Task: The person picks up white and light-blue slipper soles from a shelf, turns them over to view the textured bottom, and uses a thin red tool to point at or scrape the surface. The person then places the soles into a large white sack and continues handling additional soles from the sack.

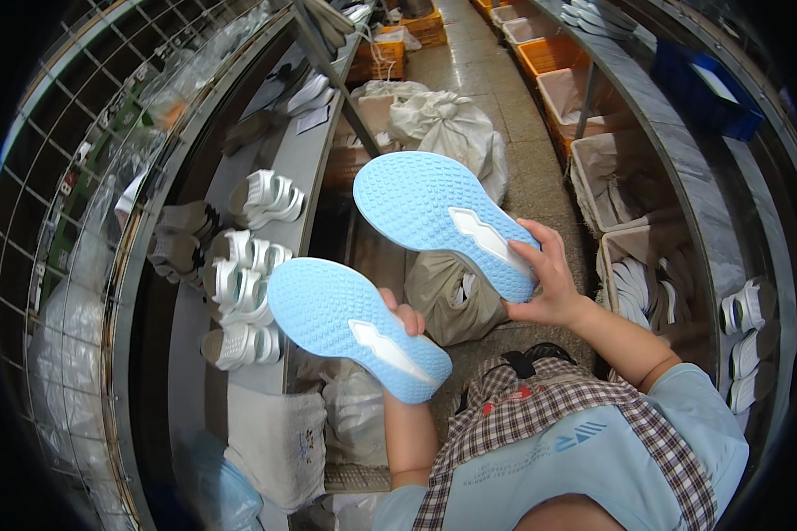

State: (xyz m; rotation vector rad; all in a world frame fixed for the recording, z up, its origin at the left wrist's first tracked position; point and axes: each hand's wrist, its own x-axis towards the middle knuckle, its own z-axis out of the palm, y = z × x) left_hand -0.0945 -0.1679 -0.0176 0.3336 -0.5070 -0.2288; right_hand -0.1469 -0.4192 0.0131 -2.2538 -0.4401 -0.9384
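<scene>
I hold two light blue shoe soles with white inserts, tread side up. My left hand (406, 317) grips the heel end of the nearer sole (350, 323), which points toward the left. Higher and to the right, my right hand (549, 279) clasps the heel end of the other sole (438, 217). The two soles lie roughly parallel and do not touch. Below them are my checked apron and light blue sleeves.
A grey workbench (305, 150) on the left carries several white shoes (243, 288) and folded cloth (279, 438). A wire rack (71, 221) with bagged items stands further left. Stuffed sacks (447, 124) sit on the floor ahead. Bins (615, 186) and a long bench line the right.
</scene>
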